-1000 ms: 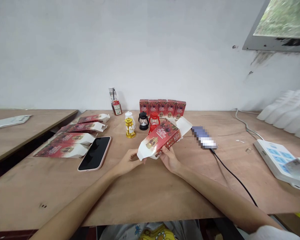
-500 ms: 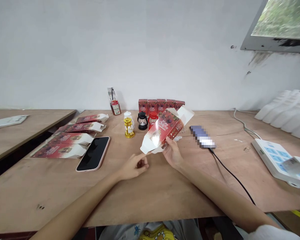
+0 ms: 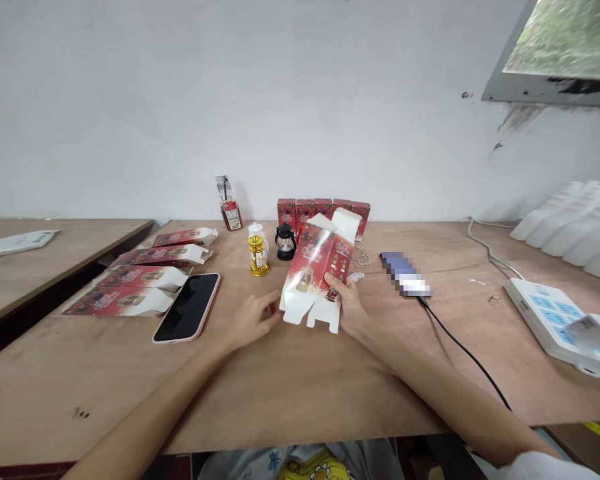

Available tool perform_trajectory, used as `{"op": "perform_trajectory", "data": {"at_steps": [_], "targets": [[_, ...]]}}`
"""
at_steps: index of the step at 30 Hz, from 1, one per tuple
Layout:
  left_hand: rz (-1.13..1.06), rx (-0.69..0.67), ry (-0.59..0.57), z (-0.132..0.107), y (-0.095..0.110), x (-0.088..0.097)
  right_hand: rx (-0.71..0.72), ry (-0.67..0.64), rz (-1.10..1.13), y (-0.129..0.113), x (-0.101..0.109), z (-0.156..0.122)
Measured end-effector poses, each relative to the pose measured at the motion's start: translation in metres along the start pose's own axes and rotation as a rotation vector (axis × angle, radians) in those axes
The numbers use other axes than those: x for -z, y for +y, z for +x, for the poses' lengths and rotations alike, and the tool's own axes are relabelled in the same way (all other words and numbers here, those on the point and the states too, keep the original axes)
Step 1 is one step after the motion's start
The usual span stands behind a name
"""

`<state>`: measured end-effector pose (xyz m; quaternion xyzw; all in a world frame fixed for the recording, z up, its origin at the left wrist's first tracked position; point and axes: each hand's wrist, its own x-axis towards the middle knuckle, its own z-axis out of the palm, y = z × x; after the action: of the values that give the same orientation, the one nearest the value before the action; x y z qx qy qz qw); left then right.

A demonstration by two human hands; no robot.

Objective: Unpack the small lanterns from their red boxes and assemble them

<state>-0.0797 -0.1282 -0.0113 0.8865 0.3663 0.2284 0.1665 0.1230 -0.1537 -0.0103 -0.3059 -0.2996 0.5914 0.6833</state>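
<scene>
Red carton (image 3: 306, 261) is pinched by the right hand (image 3: 350, 308); far boxes (image 3: 287, 211) are partly hidden; the left hand's (image 3: 254, 321) grip cannot be told.

Red Christmas carton (image 3: 313, 252) with white lettering and white flaps (image 3: 348, 222)
Its red print pales near a gold lantern picture (image 3: 305, 279); the gold lantern (image 3: 259, 255), white lantern (image 3: 255, 229) and black lantern (image 3: 285, 234) are each plainly coloured; the pink-rimmed smartphone (image 3: 187, 308) has a black screen; the white power strip (image 3: 553, 319) carries blue socket panels.
</scene>
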Motion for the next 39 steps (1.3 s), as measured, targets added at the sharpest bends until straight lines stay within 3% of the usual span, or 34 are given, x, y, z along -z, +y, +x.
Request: {"op": "perform_trajectory", "data": {"at_steps": [2, 5, 7, 9, 11, 13, 15, 19, 24, 27, 29, 31, 35, 39], "targets": [[0.073, -0.068, 0.167, 0.0, -0.003, 0.008, -0.053, -0.01, -0.065, 0.0, 0.001, -0.002], [0.342, -0.21, 0.515, -0.003, -0.005, 0.019, -0.154, -0.095, -0.162, -0.001, 0.002, -0.005], [0.571, -0.367, 0.636, -0.007, -0.001, 0.024, -0.24, -0.189, -0.2, -0.001, 0.002, -0.008], [0.743, -0.571, 0.563, -0.013, 0.007, 0.026, -0.337, -0.272, -0.207, 0.001, 0.002, -0.01], [0.798, -0.729, 0.373, -0.018, 0.016, 0.025, -0.438, -0.339, -0.205, 0.006, 0.004, -0.012], [0.755, -0.757, 0.193, -0.023, 0.022, 0.021, -0.522, -0.395, -0.214, 0.012, 0.007, -0.012], [0.666, -0.696, 0.104, -0.028, 0.022, 0.02, -0.555, -0.448, -0.198, 0.018, 0.009, -0.011], [0.536, -0.538, 0.171, -0.045, 0.006, 0.039, -0.555, -0.582, -0.116, 0.02, 0.011, -0.01], [0.681, -0.321, 0.4, -0.072, -0.035, 0.104, -0.579, -0.64, -0.187, 0.012, 0.01, -0.011], [0.877, -0.088, 0.572, -0.084, -0.066, 0.137, -0.486, -0.605, -0.231, 0.014, 0.009, -0.014], [0.94, 0.163, 0.54, -0.087, -0.083, 0.15, -0.355, -0.554, -0.282, 0.019, 0.009, -0.016], [0.969, 0.325, 0.448, -0.088, -0.097, 0.156, -0.185, -0.507, -0.387, 0.022, 0.01, -0.017], [1.013, 0.345, 0.224, -0.081, -0.111, 0.159, 0.17, -0.488, -0.707, 0.022, 0.013, -0.02], [0.942, 0.395, 0.055, -0.075, -0.108, 0.17, 0.584, -0.435, -0.992, 0.016, 0.016, -0.018]]}}
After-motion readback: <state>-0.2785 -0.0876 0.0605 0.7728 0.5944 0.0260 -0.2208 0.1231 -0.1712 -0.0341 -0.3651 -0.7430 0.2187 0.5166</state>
